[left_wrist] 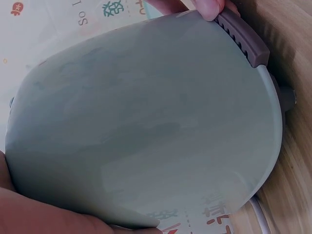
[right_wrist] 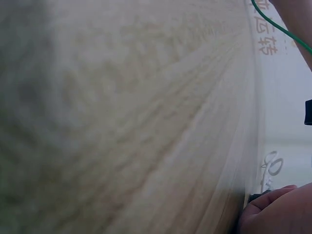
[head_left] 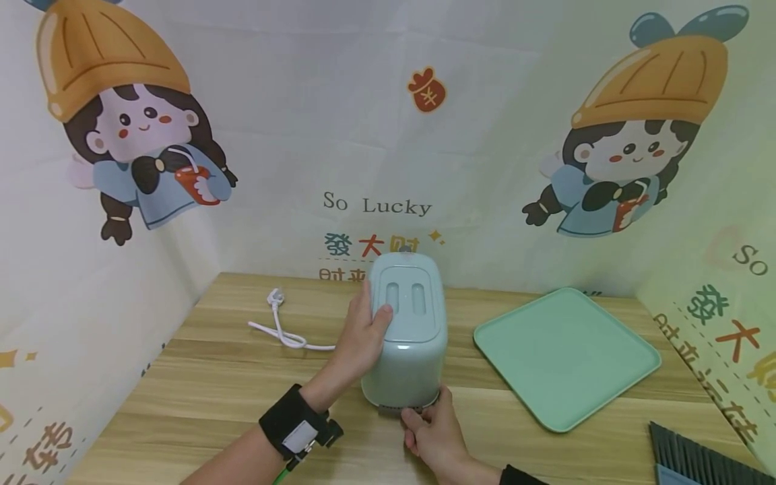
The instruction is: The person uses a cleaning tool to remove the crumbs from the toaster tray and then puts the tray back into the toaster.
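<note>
A pale mint toaster [head_left: 405, 374] with two slot-shaped recesses in its top stands in the middle of the wooden table. My left hand [head_left: 360, 333] grips its left side, thumb up on the top edge. At the bottom of the near end, my right hand [head_left: 438, 431] pinches a dark slotted strip [left_wrist: 246, 41]; the left wrist view shows fingertips [left_wrist: 208, 9] at one end of it. A dark foot [left_wrist: 287, 99] shows under the toaster. In the right wrist view, part of a hand [right_wrist: 280, 212] appears low at the right, close to the tabletop.
A white power cord [head_left: 294, 342] with its plug lies looped left of the toaster. On the right is a square green tray [head_left: 566, 360]. A dark-bristled brush [head_left: 706, 451] lies at the lower right. Printed cloth [head_left: 485, 182] walls the table's back and sides.
</note>
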Demonstrator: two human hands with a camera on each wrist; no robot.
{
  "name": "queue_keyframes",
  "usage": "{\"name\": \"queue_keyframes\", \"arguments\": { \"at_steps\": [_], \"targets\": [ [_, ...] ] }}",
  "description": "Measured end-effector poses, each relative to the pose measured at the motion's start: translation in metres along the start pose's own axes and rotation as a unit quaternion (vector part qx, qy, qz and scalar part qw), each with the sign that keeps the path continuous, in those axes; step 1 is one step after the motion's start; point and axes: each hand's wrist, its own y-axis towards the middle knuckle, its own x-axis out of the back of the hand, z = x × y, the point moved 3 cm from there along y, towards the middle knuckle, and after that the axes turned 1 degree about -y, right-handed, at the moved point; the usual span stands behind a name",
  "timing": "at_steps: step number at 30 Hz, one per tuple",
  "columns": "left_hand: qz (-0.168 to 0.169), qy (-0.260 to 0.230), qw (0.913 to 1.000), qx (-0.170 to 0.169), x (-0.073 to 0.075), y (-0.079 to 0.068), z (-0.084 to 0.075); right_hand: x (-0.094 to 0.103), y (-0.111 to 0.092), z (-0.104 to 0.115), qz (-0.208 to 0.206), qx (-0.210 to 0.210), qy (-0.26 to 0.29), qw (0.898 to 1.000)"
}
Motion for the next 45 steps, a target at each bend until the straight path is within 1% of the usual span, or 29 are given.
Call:
{"name": "queue_keyframes", "arguments": {
  "at_steps": [6,9,12,13,14,16,20,21,23,27,30,37,45],
  "targets": [
    [-0.004,0.011,0.9999,-0.004,0.001,-0.001,-0.002,0.002,-0.001,-0.001,0.014,-0.019,0.019,1.000],
    [-0.005,0.006,0.9995,-0.031,0.001,0.001,-0.003,0.005,-0.004,-0.002,0.027,-0.028,0.013,0.999],
    [-0.004,-0.005,0.9980,-0.062,0.002,0.004,-0.004,0.007,-0.008,-0.002,0.044,-0.018,-0.001,0.999],
    [-0.004,-0.007,0.9977,-0.067,0.002,0.005,-0.004,0.008,-0.009,-0.002,0.051,-0.013,-0.005,0.999],
    [-0.002,-0.007,0.9979,-0.064,0.003,0.003,-0.009,0.008,-0.011,-0.002,0.055,-0.011,-0.010,0.998],
    [0.001,-0.008,0.9982,-0.059,0.004,0.004,-0.009,0.008,-0.013,-0.003,0.064,-0.007,-0.011,0.998],
    [0.004,-0.008,0.9984,-0.055,0.004,0.004,-0.009,0.008,-0.015,-0.005,0.060,-0.025,-0.003,0.998],
    [0.002,-0.006,0.9984,-0.056,0.003,0.007,-0.003,0.008,-0.015,-0.005,0.058,-0.029,0.003,0.998],
    [0.002,-0.001,0.9986,-0.052,0.002,0.007,-0.002,0.008,-0.015,-0.005,0.057,-0.042,0.017,0.997],
    [0.002,0.009,0.9997,-0.024,0.001,0.007,0.001,0.009,-0.015,-0.003,0.069,-0.077,0.063,0.993],
    [-0.001,0.011,0.9999,-0.011,0.000,0.008,0.000,0.010,-0.015,0.000,0.081,-0.097,0.088,0.988],
    [-0.002,0.012,0.9999,-0.005,-0.002,0.011,0.002,0.012,-0.015,0.002,0.112,-0.095,0.095,0.985],
    [-0.001,0.008,0.9999,0.013,-0.002,0.012,0.002,0.012,-0.014,0.003,0.125,-0.112,0.101,0.981]
  ]
}}
